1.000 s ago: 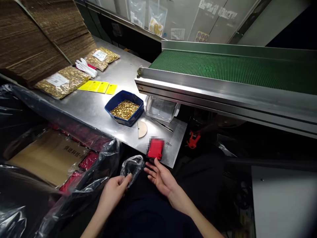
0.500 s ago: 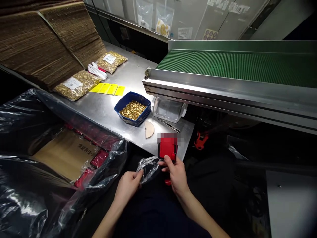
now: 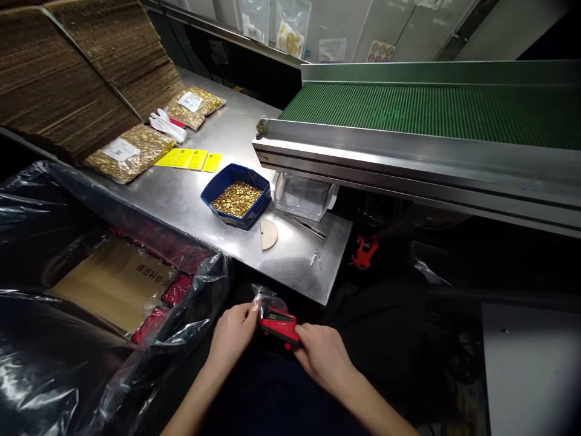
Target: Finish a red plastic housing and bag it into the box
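Lying flat in right hand [image 3: 323, 357]: red-black device [image 3: 278, 325], glossy, half-bagged

Dark printed characters are seen on the brown cardboard sheet [image 3: 113, 281] lying under plastic, up and to the left of the left hand [image 3: 233, 332], but they are too small to be read. White labels are carried by the bags of gold parts [image 3: 129, 151] far beyond that hand, and papers are stuck on the back wall [image 3: 331, 49]; their print is blurred and cannot be made out.
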{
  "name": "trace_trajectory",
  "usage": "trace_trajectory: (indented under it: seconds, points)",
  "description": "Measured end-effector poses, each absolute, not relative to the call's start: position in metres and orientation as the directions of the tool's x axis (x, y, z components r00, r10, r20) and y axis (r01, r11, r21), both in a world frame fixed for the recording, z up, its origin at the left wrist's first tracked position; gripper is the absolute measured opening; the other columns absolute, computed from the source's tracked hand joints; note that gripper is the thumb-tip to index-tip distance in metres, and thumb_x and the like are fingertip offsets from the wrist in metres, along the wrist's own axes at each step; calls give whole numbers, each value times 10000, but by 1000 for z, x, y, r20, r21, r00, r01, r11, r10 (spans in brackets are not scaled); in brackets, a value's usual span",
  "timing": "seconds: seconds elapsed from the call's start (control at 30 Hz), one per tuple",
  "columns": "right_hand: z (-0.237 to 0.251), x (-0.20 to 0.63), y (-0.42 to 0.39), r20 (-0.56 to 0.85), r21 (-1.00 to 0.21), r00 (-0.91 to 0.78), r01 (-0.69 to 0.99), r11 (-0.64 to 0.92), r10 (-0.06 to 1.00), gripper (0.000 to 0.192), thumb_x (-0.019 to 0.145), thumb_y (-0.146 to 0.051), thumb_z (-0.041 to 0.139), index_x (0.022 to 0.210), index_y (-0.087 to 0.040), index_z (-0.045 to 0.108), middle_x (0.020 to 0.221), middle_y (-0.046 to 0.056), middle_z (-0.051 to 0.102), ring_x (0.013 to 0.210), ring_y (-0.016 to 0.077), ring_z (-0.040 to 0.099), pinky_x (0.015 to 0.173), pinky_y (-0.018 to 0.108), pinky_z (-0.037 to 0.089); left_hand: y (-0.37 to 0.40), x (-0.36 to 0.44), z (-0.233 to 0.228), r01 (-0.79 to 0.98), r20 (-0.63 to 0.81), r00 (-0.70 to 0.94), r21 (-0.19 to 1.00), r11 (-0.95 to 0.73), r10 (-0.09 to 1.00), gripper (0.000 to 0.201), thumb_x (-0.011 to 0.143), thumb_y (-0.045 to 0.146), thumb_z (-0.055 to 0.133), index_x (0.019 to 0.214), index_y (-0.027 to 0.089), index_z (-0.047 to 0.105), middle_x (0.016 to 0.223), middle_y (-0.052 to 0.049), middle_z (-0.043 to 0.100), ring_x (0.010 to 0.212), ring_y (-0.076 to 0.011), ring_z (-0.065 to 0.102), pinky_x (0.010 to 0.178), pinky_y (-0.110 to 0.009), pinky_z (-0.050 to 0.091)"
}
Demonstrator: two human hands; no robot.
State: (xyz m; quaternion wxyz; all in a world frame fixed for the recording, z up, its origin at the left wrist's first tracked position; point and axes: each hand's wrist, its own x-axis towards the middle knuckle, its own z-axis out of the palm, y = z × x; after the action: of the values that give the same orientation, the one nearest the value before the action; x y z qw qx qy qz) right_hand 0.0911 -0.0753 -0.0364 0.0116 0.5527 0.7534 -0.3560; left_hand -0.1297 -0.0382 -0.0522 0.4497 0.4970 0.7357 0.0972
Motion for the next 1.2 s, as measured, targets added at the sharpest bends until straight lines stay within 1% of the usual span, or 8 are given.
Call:
trace_trajectory:
  seconds: [0.27, 0.43, 0.5, 0.6, 0.83, 1.0, 1.1, 1.2]
  points:
    - [-28, 87, -68, -387, -530, -254, 848, 11, 887, 99, 944, -258, 600, 969, -261, 696, 836, -15, 757, 738, 172, 707, 621, 256, 342, -42, -113, -33, 882, -282, 22, 458, 114, 959, 318, 1067, 346, 299, 823, 236, 473, 826, -16, 570, 722, -204, 571, 656, -330, 322]
    - [-21, 84, -67, -407, -712, -143, 668, -215, 902, 187, 997, -387, 585, 917, -254, 690, 716, -34, 724, 633, 156, 674, 595, 231, 366, -47, -111, -37, 921, -228, 107, 390, -10, 968, 244, 1068, 259, 296, 918, 236, 487, 870, -16, 614, 782, -198, 646, 654, -311, 389]
    - [-22, 83, -67, -404, -735, -144, 639, -227, 903, 181, 1000, -396, 590, 943, -258, 692, 728, -35, 730, 637, 157, 678, 590, 226, 371, -49, -109, -36, 929, -211, 130, 367, -45, 969, 241, 1070, 257, 307, 917, 239, 493, 864, -12, 627, 770, -190, 656, 629, -303, 389]
    - [-27, 81, -68, -397, -663, -187, 735, -140, 898, 145, 1016, -366, 578, 1021, -277, 691, 820, -28, 770, 722, 174, 721, 626, 232, 375, -49, -106, -32, 934, -177, 158, 346, -89, 971, 246, 1071, 248, 312, 920, 233, 506, 865, -22, 628, 780, -195, 657, 641, -304, 405]
    - [-36, 80, -68, -442, -538, -213, 840, -68, 871, 171, 990, -247, 551, 1112, -207, 665, 926, 81, 775, 818, 252, 731, 645, 291, 346, -56, -78, -25, 864, -128, 354, 424, -272, 926, 225, 1032, 198, 382, 895, 207, 560, 825, -46, 643, 735, -208, 645, 666, -329, 461]
    - [-29, 97, -49, -472, -619, -288, 781, -81, 833, 170, 988, -199, 482, 1018, -197, 649, 915, 91, 757, 810, 251, 704, 652, 297, 336, -66, -57, -19, 748, -107, 530, 526, -404, 841, 211, 1002, 179, 432, 885, 200, 606, 809, -39, 662, 713, -187, 649, 645, -311, 508]
    - [-26, 116, -37, -487, -743, -423, 660, -109, 764, 106, 926, -198, 566, 971, -207, 662, 916, 54, 757, 838, 228, 693, 695, 280, 379, -55, -66, -10, 709, -66, 585, 525, -471, 808, 220, 1013, 226, 462, 1046, 213, 679, 1082, -115, 686, 994, -279, 668, 870, -450, 548]
    - [-33, 133, -31, -486, -855, -582, 471, -217, 652, 121, 900, -316, 663, 941, -204, 689, 881, 16, 747, 791, 196, 693, 699, 257, 449, -39, -84, -1, 600, -99, 708, 607, -521, 699, 399, 945, 376, 668, 1340, 377, 612, 1499, -101, 514, 1382, -389, 475, 1148, -660, 366]
